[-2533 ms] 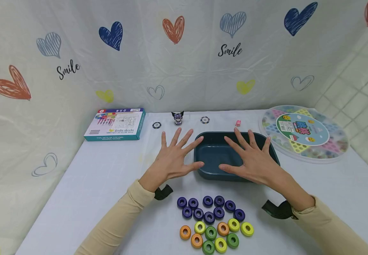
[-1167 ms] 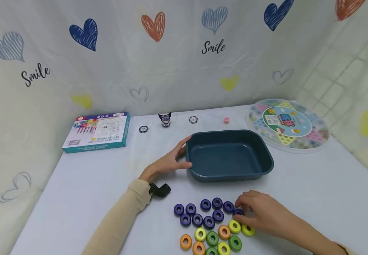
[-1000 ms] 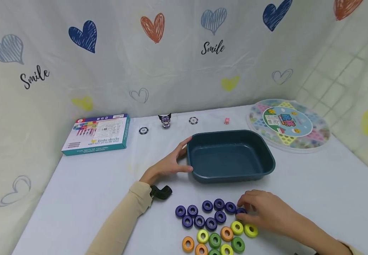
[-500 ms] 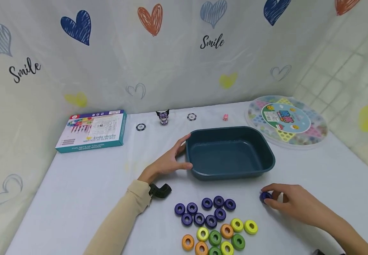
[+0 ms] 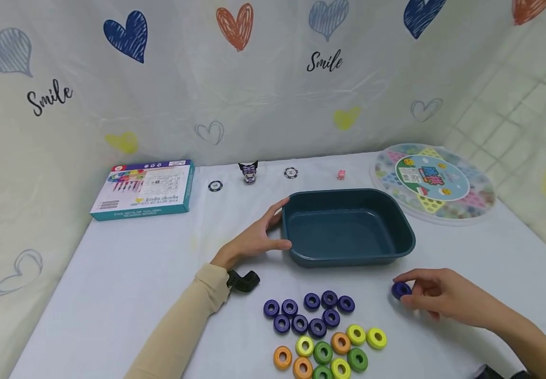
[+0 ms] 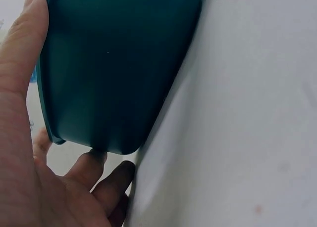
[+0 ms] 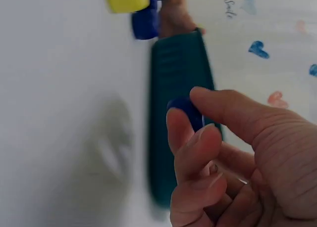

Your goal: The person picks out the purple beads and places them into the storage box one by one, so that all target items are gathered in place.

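The person's right hand [image 5: 449, 296] is pinching a dark purple ring bead [image 5: 395, 289] between thumb and fingers, near the dark teal tray [image 5: 349, 231] and to the right of the loose beads. The left hand [image 5: 255, 239] is gripping the tray's left end, its thumb resting at the near corner. Nine loose purple beads [image 5: 317, 335] are lying on the counter [image 5: 135, 273], with yellow beads [image 5: 376, 345], orange beads [image 5: 282, 365] and green beads [image 5: 357, 367] sitting nearer.
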`<act>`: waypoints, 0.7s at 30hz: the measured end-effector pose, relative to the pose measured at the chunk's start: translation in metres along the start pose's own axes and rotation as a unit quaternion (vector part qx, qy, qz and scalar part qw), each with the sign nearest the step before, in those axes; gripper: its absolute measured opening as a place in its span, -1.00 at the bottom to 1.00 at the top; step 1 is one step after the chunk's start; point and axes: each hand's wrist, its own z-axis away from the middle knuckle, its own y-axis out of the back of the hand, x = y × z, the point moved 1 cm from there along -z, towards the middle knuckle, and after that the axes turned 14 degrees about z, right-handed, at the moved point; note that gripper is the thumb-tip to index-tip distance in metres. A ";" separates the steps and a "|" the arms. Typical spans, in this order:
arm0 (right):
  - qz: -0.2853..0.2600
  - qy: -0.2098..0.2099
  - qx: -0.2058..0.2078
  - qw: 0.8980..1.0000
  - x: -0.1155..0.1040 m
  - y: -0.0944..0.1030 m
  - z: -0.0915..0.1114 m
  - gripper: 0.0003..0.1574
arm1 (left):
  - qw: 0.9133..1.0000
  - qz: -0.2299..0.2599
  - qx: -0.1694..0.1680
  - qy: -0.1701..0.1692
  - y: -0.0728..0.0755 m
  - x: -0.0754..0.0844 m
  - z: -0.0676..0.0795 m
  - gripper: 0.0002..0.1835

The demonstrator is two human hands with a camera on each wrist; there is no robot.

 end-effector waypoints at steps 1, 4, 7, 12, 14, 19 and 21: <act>-0.004 0.009 -0.003 1.000 -0.004 0.006 0.000 -0.54 | 1.000 -0.002 0.001 0.002 0.000 0.001 0.000 0.09; 0.001 0.044 0.000 0.999 -0.022 0.025 -0.005 -0.58 | 1.000 -0.008 0.006 0.009 0.001 0.001 -0.001 0.09; 0.021 0.085 0.007 0.996 -0.039 0.042 -0.021 -0.62 | 1.000 -0.009 0.008 0.013 0.002 0.001 0.000 0.09; 0.042 0.077 -0.014 0.996 -0.054 0.058 -0.071 -0.57 | 1.000 -0.010 0.008 0.017 0.003 -0.001 0.004 0.04; 0.046 0.058 -0.027 0.997 -0.054 0.061 -0.093 -0.52 | 1.000 -0.012 0.006 0.019 0.003 -0.002 0.004 0.03; 0.084 0.033 -0.059 0.994 -0.056 0.057 -0.141 -0.45 | 1.000 -0.012 0.002 0.017 0.001 -0.002 0.002 0.05; 0.099 0.034 -0.073 0.992 -0.057 0.054 -0.157 -0.45 | 1.000 -0.009 0.004 0.017 0.000 -0.004 0.000 0.06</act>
